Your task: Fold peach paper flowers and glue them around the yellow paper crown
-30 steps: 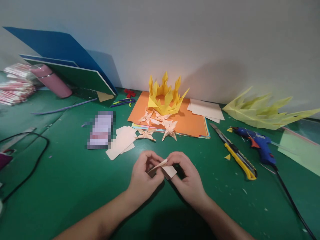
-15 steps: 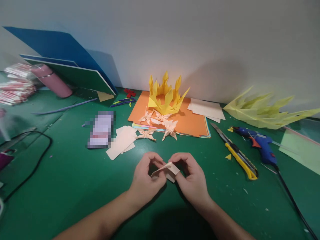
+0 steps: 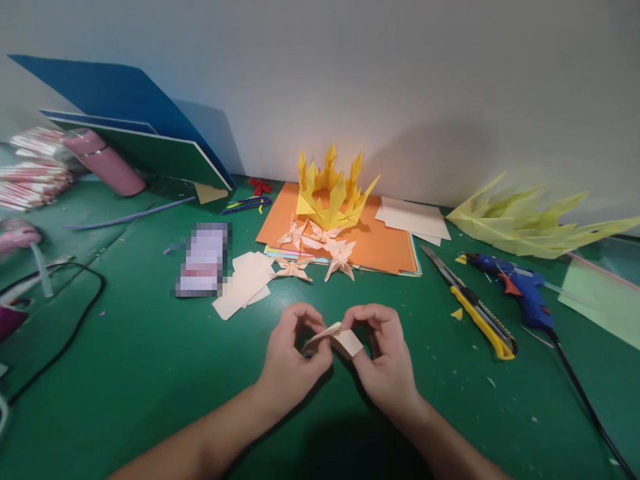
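A partly folded piece of pale pink paper (image 3: 347, 341) is held between my two hands above the green table, near its front. My left hand (image 3: 295, 353) is closed, with thumb and fingers pinching the paper's left part. On the other side my right hand (image 3: 383, 350) is closed too, its fingertips on the top fold and its thumb at the lower right corner. Just beyond the hands lie several folded pink paper flowers (image 3: 341, 259). Flat pink paper pieces (image 3: 245, 283) rest to their left.
Behind stands a yellow folded-paper crown (image 3: 333, 207) on orange sheets (image 3: 390, 250). To the right lie a yellow utility knife (image 3: 483, 320), blade out, a blue glue gun (image 3: 530, 293) with its cord, and pale yellow folded paper (image 3: 540, 227). A blurred-out phone-like object (image 3: 204, 260) and pink bottle (image 3: 104, 161) are left.
The pink paper has tilted slightly between my fingers, its right flap now turned more outward. At the far left edge, a pink object with a clear stick has come further into view.
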The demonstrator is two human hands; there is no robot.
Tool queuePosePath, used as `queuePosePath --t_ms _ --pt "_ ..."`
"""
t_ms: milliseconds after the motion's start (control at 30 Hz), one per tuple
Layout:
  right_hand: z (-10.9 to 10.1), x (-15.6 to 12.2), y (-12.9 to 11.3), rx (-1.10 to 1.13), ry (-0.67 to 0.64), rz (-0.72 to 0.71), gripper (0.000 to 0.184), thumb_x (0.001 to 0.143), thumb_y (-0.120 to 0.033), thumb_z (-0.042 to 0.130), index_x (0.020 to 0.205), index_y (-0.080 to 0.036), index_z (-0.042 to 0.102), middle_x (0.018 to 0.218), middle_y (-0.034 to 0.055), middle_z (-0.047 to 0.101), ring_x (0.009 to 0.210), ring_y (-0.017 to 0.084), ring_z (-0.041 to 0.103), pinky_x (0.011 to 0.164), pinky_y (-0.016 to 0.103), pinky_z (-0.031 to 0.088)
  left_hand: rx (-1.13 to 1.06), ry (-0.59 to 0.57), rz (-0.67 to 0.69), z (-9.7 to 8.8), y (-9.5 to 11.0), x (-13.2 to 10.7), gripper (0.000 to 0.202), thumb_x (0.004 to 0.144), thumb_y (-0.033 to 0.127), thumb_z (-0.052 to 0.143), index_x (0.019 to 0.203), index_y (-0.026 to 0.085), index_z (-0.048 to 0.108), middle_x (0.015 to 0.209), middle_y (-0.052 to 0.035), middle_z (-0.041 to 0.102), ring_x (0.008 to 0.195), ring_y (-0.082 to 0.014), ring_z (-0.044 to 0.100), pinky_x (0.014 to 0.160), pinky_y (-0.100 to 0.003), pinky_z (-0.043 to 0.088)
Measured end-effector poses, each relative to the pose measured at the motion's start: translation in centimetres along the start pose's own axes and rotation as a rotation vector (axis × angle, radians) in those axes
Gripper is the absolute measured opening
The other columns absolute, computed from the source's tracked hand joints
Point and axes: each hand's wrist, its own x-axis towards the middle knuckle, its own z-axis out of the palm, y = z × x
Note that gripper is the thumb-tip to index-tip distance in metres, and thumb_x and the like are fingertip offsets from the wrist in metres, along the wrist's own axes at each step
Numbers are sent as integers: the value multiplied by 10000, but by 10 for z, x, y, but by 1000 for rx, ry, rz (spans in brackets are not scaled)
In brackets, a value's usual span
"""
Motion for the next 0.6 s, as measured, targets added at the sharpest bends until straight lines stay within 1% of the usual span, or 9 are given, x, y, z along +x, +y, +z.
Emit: queuePosePath --t_ms 100,167,300,367,467,533,600 --pt "-1 0 0 -16 -39 -10 244 790 -107 543 967 -254 464 838 7 559 762 149 582 690 307 495 -20 -28 -7 0 -1 0 228 658 101 549 844 208 473 706 32 580 613 -102 595 548 -213 481" --pt "0 -1 0 -17 -8 -8 222 790 -110 541 940 -254 465 809 -3 556 735 141 582 682 299 495 -5 -38 -8 0 -1 0 222 659 105 551 843 207 481 702 31 575 609 -101 589 547 -213 478" --pt "1 -3 0 -14 89 49 215 781 -132 562 917 -257 452 777 -18 545 701 135 575 667 296 492 -17 -45 -30 1 1 1 189 678 114 543 823 209 466 652 54 541 545 -82 545 513 -198 447" --pt "2 -3 0 -18 102 61 200 774 -138 566 893 -253 453 758 -21 541 683 134 566 649 291 486 -41 -51 -54 1 3 2 184 678 129 548 820 208 460 650 57 531 543 -80 538 510 -197 442" --pt "1 -1 -2 -18 87 68 185 777 -143 564 886 -249 459 764 -18 550 680 136 567 639 292 480 -64 -50 -105 1 5 3 194 663 144 562 813 207 456 664 56 521 557 -80 531 513 -196 436" --pt "0 0 -2 -8 64 69 194 794 -143 552 924 -250 456 794 -8 566 710 143 582 664 308 486 -82 -49 -149 1 5 4 201 661 143 567 809 208 448 668 58 506 556 -78 519 512 -196 431" --pt "0 1 -3 9 40 74 222 809 -142 540 975 -252 440 807 -1 577 733 150 594 678 320 493 -112 -77 -197 0 4 4 205 669 148 569 823 208 448 663 60 489 535 -74 503 500 -197 428"
